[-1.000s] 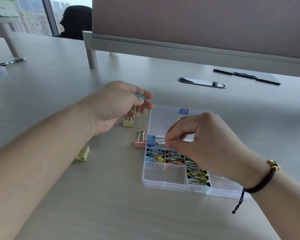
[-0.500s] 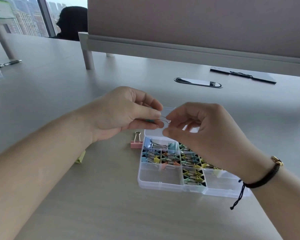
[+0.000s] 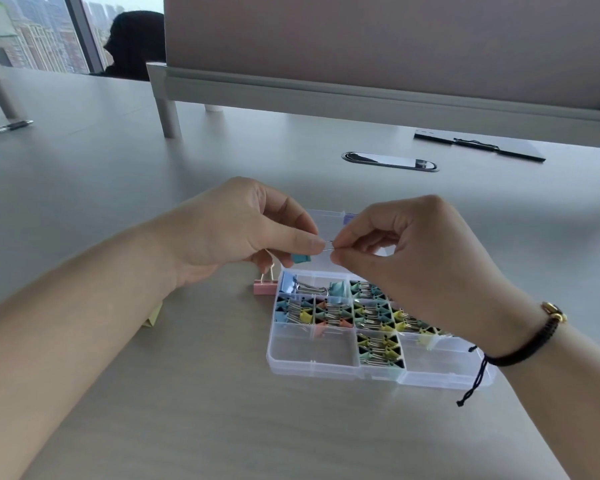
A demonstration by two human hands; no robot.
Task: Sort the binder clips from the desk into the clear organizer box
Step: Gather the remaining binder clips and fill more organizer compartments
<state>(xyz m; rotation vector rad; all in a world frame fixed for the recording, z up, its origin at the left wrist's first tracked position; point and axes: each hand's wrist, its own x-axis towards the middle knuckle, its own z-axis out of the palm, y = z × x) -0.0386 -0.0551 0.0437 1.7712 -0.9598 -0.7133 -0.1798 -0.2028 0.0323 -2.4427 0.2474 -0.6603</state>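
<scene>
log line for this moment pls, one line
left hand: pinching teal binder clip | right hand: on its wire handle | organizer box: open, partly filled | pink binder clip: on desk beside box

Teal clip (image 3: 301, 259) — pink clip (image 3: 265, 286), grey desk (image 3: 187, 410)

Upper left of the frame there's a window (image 3: 42, 32) with city buildings, and a dark seated figure (image 3: 136, 46) next to it. A pen (image 3: 6, 128) at far left, a grommet (image 3: 390, 161) mid-desk, a clipboard (image 3: 478, 147) upper right, under the divider (image 3: 378, 46).
</scene>
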